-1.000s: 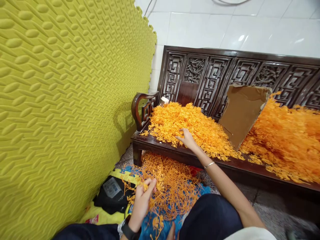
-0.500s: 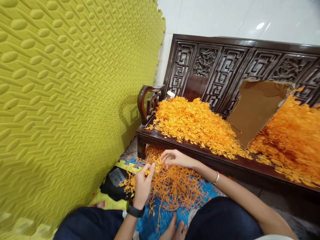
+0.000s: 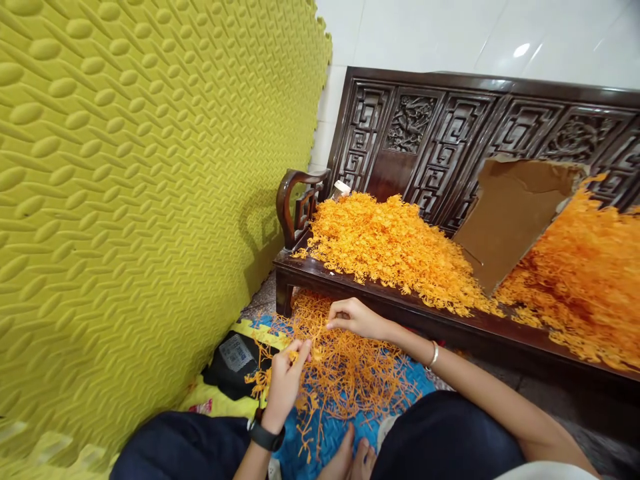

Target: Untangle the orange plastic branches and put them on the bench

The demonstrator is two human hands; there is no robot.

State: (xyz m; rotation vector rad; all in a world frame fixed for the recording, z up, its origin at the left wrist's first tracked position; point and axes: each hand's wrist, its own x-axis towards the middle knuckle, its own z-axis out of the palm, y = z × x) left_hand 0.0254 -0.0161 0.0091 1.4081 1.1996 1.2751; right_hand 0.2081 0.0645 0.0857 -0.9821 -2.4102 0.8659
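Note:
My left hand (image 3: 289,375), with a dark band on the wrist, is closed in a pinch on a small orange plastic piece. Up and to the right of it, my right hand (image 3: 354,318) has thumb and fingertips pressed together over a thin orange strand. The strand seems to run between the two hands, though its ends are hard to make out. Below both hands lies a tangled heap of thin orange plastic stems (image 3: 357,377) on a blue mat (image 3: 320,407).
A dark carved wooden bench (image 3: 345,277) bears a pile of small orange pieces (image 3: 385,237). A cardboard sheet (image 3: 515,213) divides it from another orange pile (image 3: 595,287). At left stands a yellow foam mat wall (image 3: 150,200). A black bag-like item (image 3: 227,363) lies beside the heap.
My right hand has closed its fingers into a pinch and shifted slightly right. My left hand has dropped a little, widening the gap between them.

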